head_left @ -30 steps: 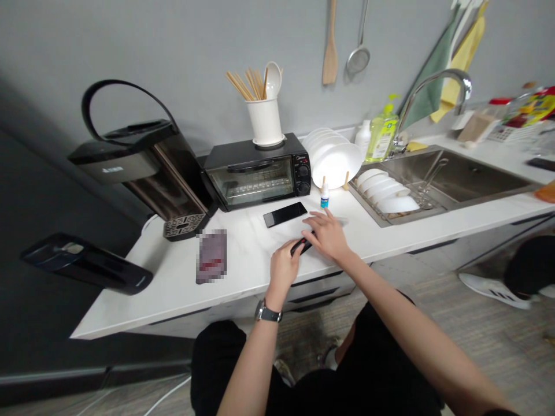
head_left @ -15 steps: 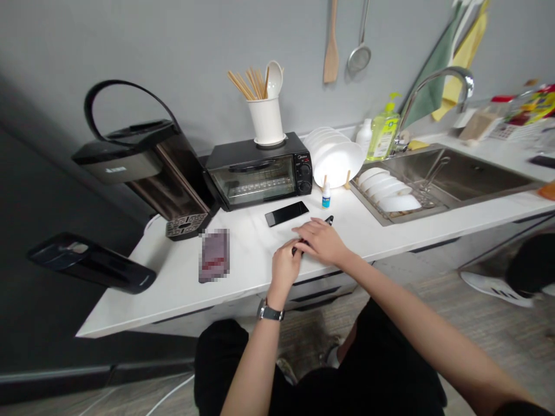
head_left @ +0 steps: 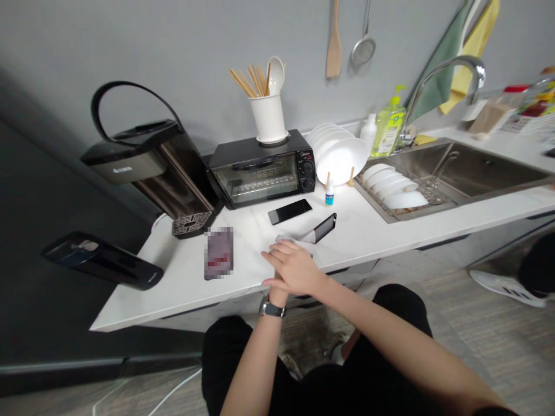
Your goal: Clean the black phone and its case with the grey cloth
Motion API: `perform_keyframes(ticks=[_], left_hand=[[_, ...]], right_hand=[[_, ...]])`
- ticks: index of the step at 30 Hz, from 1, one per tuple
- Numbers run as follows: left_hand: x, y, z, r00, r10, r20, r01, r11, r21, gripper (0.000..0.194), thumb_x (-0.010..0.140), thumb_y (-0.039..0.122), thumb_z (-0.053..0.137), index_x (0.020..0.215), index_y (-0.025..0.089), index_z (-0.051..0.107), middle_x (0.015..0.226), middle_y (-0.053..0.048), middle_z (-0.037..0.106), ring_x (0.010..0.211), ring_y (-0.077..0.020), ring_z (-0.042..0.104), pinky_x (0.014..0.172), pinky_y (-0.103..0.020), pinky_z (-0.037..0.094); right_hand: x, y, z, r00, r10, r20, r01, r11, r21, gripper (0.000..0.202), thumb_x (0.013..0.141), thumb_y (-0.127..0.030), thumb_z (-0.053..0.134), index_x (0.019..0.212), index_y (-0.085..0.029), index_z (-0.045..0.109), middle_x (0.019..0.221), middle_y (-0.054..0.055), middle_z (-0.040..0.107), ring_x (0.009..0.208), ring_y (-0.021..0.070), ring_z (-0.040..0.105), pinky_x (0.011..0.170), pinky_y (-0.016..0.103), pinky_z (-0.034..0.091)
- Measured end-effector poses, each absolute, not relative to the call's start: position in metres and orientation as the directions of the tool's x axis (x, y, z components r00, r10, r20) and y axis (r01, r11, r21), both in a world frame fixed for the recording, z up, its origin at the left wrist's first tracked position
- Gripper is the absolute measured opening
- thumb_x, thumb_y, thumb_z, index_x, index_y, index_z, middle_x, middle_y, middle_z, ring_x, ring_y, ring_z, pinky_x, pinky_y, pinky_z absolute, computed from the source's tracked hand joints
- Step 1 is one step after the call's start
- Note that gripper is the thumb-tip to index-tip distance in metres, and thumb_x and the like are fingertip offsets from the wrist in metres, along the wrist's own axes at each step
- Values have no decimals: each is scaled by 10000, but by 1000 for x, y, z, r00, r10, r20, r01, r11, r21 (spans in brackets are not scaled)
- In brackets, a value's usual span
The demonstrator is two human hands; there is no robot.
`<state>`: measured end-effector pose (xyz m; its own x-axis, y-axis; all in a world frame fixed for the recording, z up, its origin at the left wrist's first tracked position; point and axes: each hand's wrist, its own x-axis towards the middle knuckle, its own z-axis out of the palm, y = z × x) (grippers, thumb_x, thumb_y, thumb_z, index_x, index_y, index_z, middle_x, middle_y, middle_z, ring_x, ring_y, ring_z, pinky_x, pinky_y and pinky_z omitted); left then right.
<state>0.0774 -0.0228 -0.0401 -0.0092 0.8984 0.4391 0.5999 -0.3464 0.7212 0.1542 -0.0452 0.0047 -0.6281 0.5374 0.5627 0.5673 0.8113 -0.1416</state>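
My right hand (head_left: 297, 267) lies across the back of my left hand, its fingers stretched out and nothing visible in them. Little of my left hand (head_left: 280, 296) shows except near the wrist, above a dark watch (head_left: 273, 308); its fingers are covered. Just beyond both hands, a dark flat phone-like object (head_left: 325, 228) with a pale grey part at its near end rests at a slant. Whether my left hand touches it is hidden. A black phone (head_left: 290, 211) lies flat farther back, and a small white-and-blue bottle (head_left: 329, 194) stands to its right.
A toaster oven (head_left: 264, 173) holds up a white utensil pot (head_left: 267, 118). At left are a black drink machine (head_left: 169, 173), a dark flask (head_left: 102, 263) and a blurred-out flat item (head_left: 219, 254). White plates (head_left: 340, 159) and a sink (head_left: 485, 173) are at right.
My right hand has slid left and nearer, off the dark flat object and onto my left hand. More of that object now shows. The view has shifted slightly.
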Motion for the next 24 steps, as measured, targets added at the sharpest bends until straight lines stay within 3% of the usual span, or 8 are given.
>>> perform_keyframes(ticks=[2,5,9,13,18,21,24], left_hand=[[76,-22,-38,44,911,410,600,-353,718,204,990,337,666,1134,202,720,1138,-78,726,1022,-229,702,889,-346,588],[76,-17,-28,151,919,364,583,-380,718,170,1004,272,614,976,197,764,937,-60,771,883,-220,726,809,-300,564],[80,-14,-20,198,917,347,579,-395,713,239,1040,326,556,1063,215,767,1049,-77,799,929,-229,735,838,-319,541],[80,-12,-29,164,947,276,641,-315,700,214,1024,266,566,1011,189,765,988,-87,782,906,-235,725,833,-340,559],[75,-9,-38,157,955,251,663,-290,690,283,1003,359,649,1214,173,679,1233,-94,687,1065,-242,685,920,-416,594],[74,-12,-31,188,947,259,651,-318,689,181,1007,245,597,982,154,751,965,-69,757,914,-239,715,856,-338,568],[77,-17,-21,221,925,310,608,-379,698,228,1031,254,540,1030,192,760,975,-64,791,900,-218,728,856,-306,544]], right_hand=[[174,-34,7,-613,582,534,616,776,-137,658,1030,-640,463,1394,-110,605,1212,161,725,1185,313,607,1092,480,426],[231,-2,10,-458,715,528,764,621,-177,550,1059,-563,448,1319,-124,653,1169,162,731,1102,317,626,990,471,452],[275,24,10,-299,790,535,853,473,-221,420,1096,-415,393,1103,-148,716,1100,142,740,1166,313,619,1096,486,394],[227,-1,2,-303,728,616,793,550,-261,436,1068,-505,440,1160,-148,672,1194,157,713,1339,324,536,1226,531,265],[182,-27,0,-565,579,587,618,769,-164,558,1028,-615,480,1272,-136,629,1245,171,694,1269,321,560,1139,492,381],[222,-5,4,-493,657,570,720,676,-157,524,1058,-570,438,1244,-129,652,1159,160,720,1100,317,613,1013,466,433],[268,22,9,-321,773,547,853,487,-189,430,1104,-418,368,1062,-152,704,1024,133,730,1019,287,621,973,429,428]])
